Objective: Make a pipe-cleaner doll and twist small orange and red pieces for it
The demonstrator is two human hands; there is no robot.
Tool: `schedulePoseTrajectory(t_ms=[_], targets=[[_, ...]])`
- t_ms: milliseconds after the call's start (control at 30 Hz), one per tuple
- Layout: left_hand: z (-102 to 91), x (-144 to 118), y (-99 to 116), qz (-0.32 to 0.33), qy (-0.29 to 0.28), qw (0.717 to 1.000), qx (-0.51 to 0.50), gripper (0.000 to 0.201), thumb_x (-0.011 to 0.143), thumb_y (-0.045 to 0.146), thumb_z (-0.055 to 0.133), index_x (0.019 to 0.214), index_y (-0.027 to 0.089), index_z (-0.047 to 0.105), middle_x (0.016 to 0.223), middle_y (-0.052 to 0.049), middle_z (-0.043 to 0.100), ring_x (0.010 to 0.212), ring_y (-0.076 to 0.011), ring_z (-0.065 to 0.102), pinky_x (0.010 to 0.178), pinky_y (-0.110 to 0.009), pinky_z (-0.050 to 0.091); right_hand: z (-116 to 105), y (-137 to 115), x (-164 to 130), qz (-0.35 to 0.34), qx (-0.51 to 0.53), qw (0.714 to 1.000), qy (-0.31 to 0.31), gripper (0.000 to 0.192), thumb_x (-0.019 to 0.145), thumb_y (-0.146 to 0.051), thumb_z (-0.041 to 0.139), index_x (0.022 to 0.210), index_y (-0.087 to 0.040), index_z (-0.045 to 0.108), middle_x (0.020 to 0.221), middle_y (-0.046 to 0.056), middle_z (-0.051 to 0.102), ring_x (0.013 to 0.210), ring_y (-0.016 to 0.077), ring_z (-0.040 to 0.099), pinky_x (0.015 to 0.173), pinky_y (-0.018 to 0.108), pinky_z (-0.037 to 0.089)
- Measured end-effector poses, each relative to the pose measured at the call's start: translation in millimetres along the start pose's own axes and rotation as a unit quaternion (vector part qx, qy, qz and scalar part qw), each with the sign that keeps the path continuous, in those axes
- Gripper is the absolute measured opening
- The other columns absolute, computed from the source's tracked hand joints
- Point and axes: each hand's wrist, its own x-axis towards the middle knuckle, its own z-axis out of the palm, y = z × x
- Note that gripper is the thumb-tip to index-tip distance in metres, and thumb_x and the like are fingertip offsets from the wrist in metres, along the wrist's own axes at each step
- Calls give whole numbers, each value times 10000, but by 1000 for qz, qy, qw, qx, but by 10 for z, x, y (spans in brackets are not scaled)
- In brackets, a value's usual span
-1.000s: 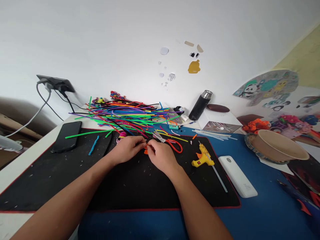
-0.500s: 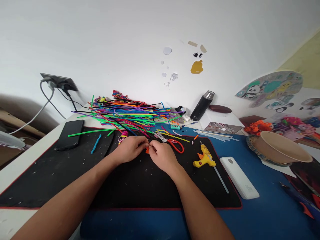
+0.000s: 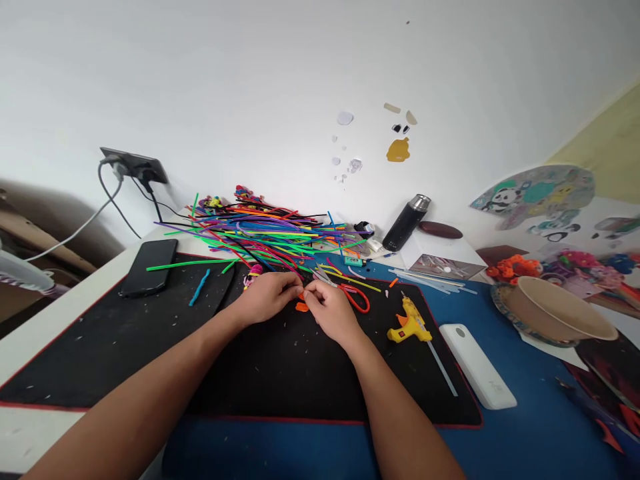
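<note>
My left hand (image 3: 267, 297) and my right hand (image 3: 331, 311) meet fingertip to fingertip over a black mat (image 3: 280, 373). Between the fingertips they pinch a small orange pipe-cleaner piece (image 3: 301, 305), most of it hidden by the fingers. Red-handled scissors (image 3: 350, 293) lie just beyond my right hand. A heap of coloured pipe cleaners (image 3: 260, 233) spreads behind both hands. A small pink and yellow pipe-cleaner figure (image 3: 253, 273) lies by my left hand.
A yellow glue gun (image 3: 410, 323) and a white power bank (image 3: 477, 365) lie to the right. A black phone (image 3: 149, 267), a loose blue pipe-cleaner piece (image 3: 199, 287), a black flask (image 3: 406, 222), clear glue sticks (image 3: 430, 275) and a brown bowl (image 3: 555, 308) stand around.
The view has tilted slightly, shifting everything down and right. Both hands stay together on the orange piece, with small finger movements only.
</note>
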Motion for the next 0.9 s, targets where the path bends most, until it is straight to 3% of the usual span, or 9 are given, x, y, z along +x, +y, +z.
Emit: schedulePoseTrajectory(t_ms=[367,500,667,900], targets=[[1,7,-5,-8,46,998,-44,305,976,425,488,861,202,662,791,-6,710,705,-176,619,648,-260,429,2,23,26,24,101,995,-6,212,994,-388,538,931,-214,642,597,-53,551,452,99,482,467,222,378],[21,13,-18,-1,44,999,-31,307,979,417,481,866,205,672,813,-19,725,724,-186,639,652,-266,442,-1,13,15,15,53,998,-4,229,1003,-379,520,931,-221,668,586,-49,552,484,121,509,500,236,386],[61,1,-19,6,42,999,16,258,985,357,484,907,213,684,853,-34,749,757,-203,670,666,-274,430,-41,-43,8,-37,-74,996,30,206,980,-295,549,879,-217,712,700,-20,660,643,145,581,616,251,384],[99,8,-53,8,33,999,12,242,988,346,485,914,218,676,842,-30,736,767,-208,670,687,-281,433,-29,-23,9,-16,-77,997,23,201,973,-303,555,866,-213,700,666,-26,642,617,145,570,593,250,373]])
